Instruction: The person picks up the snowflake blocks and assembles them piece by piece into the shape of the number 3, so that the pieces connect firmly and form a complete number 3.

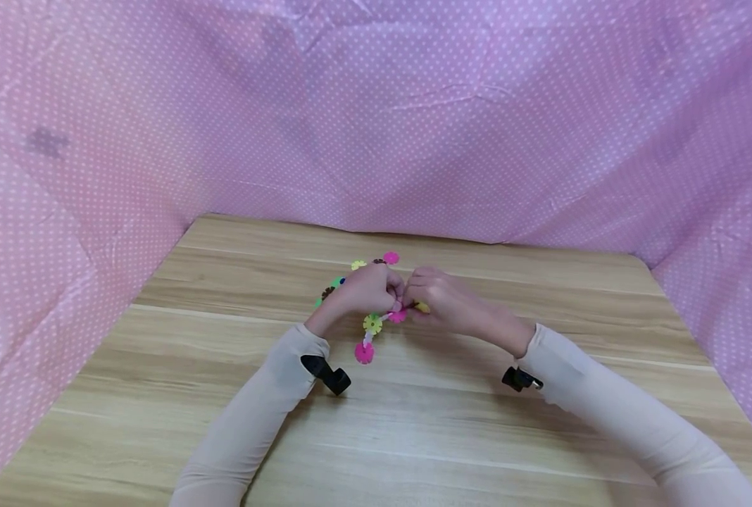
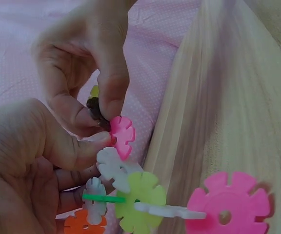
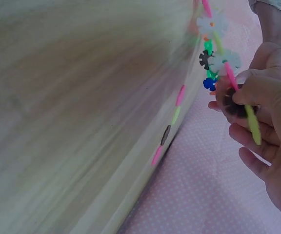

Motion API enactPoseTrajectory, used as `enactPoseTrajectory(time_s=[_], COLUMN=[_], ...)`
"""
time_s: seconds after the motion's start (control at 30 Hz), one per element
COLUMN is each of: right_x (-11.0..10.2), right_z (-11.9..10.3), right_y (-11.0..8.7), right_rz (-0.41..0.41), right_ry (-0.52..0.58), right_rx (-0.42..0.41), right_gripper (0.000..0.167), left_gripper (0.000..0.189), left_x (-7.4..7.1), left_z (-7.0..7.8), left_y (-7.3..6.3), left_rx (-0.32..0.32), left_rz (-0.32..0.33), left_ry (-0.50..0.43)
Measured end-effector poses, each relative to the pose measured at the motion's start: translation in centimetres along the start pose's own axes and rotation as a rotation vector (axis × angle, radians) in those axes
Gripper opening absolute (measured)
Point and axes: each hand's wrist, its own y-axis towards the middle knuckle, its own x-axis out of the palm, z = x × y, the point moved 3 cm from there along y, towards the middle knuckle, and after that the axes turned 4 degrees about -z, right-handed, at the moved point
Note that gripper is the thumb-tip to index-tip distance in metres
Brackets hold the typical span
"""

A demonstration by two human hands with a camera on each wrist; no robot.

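Note:
My left hand (image 1: 370, 287) pinches a pink notched disc (image 2: 123, 136) between thumb and fingers. From it a chain of interlocked plastic discs hangs: a white disc (image 2: 112, 165), a yellow-green disc (image 2: 152, 187) and a large pink disc (image 2: 250, 192) at the end. An orange disc (image 2: 77, 225) and a thin green disc (image 2: 101, 198) branch off below the left fingers. Close against it, my right hand (image 1: 442, 299) pinches a dark brown disc (image 3: 238, 111) with a yellow disc (image 3: 253, 126) slotted to it. The brown disc meets the pink one's edge at the fingertips.
Loose discs lie on the wooden table (image 1: 414, 436) beyond the hands, among them a pink one (image 1: 391, 258) and a yellow one (image 1: 358, 265). A pink polka-dot cloth (image 1: 414, 127) hangs around the table's back and sides.

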Motion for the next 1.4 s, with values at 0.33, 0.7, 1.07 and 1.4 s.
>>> enactPoseTrajectory(time_s=[0.33,0.7,1.07,1.4], right_x=[0.2,0.1,-0.2,0.1], right_z=[0.4,0.5,2.4,2.9], right_y=[-0.4,-0.5,-2.1,-3.4], right_rz=[0.039,0.004,0.078,0.201], right_ry=[-0.027,-0.009,0.136,0.273], right_rx=[-0.018,0.014,0.191,0.285], right_gripper=[0.017,0.014,0.01,0.01], left_gripper=[0.006,0.007,0.009,0.009], left_x=[0.1,0.3,-0.4,-0.7], left_z=[0.0,-0.3,-1.3,-0.9], left_y=[0.1,0.3,0.3,0.2], left_rx=[-0.006,-0.019,-0.063,-0.052], left_rz=[-0.004,-0.015,0.097,0.103], left_ry=[0.006,0.003,-0.068,-0.197])
